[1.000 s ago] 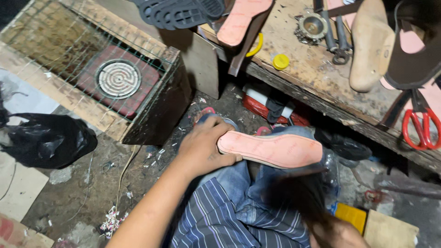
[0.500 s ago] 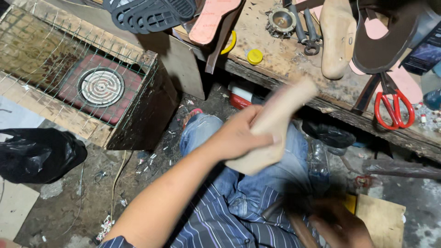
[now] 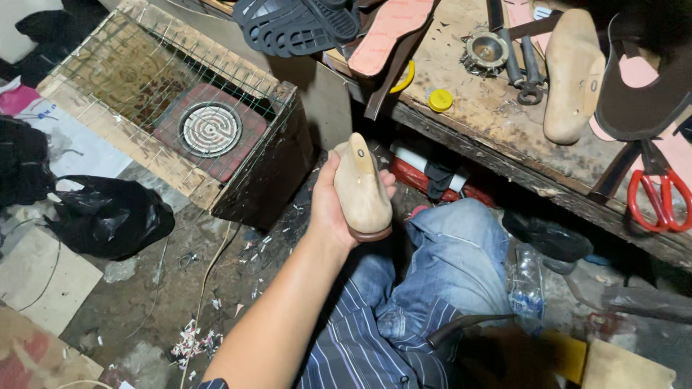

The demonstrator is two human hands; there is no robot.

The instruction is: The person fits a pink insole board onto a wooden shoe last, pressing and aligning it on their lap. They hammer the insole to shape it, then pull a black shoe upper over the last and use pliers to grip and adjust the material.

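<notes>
My left hand [image 3: 326, 210] grips a pale wooden shoe last [image 3: 360, 189] from below and behind, toe pointing up and away, over my jeans-clad knees [image 3: 454, 252]. A thin brownish sole edge [image 3: 371, 234] shows at the heel end of the last. A dark, shadowed shape at the lower right [image 3: 497, 353] may be my right hand; its fingers cannot be made out.
A worn wooden workbench [image 3: 490, 122] ahead carries a second wooden last [image 3: 573, 75], red-handled scissors [image 3: 652, 202], a black tread sole [image 3: 295, 25], a pink insole [image 3: 386, 32] and a yellow cap [image 3: 440, 100]. Left stands a wire-caged coil heater [image 3: 210, 130]; a black bag [image 3: 108, 216] lies on the floor.
My left hand has turned the last from pink sole facing up to the wooden top facing up, and lifted it toward the bench. The right hand, seen earlier at lower right, has sunk into shadow.
</notes>
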